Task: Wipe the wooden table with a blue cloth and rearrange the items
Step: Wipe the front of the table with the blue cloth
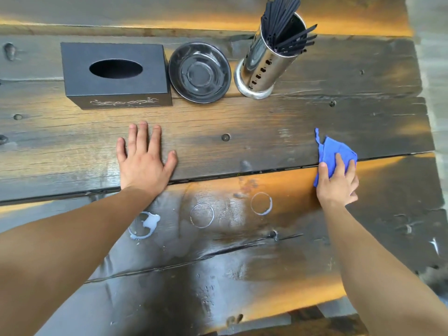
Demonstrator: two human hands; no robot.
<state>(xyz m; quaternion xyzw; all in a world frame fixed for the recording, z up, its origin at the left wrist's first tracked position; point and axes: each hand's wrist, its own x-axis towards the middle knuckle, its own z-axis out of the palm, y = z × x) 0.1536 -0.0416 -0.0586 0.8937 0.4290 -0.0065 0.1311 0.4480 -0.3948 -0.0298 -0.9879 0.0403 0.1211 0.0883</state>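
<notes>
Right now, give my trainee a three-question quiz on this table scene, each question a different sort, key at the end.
1. True or false: the left hand holds the blue cloth.
2. How many white ring marks show on the wooden table?
3. What sits between the black tissue box and the steel chopstick holder? A) cup B) black saucer C) spoon

Key: 1. False, the right hand presses it down. 2. Three. 3. B.
</notes>
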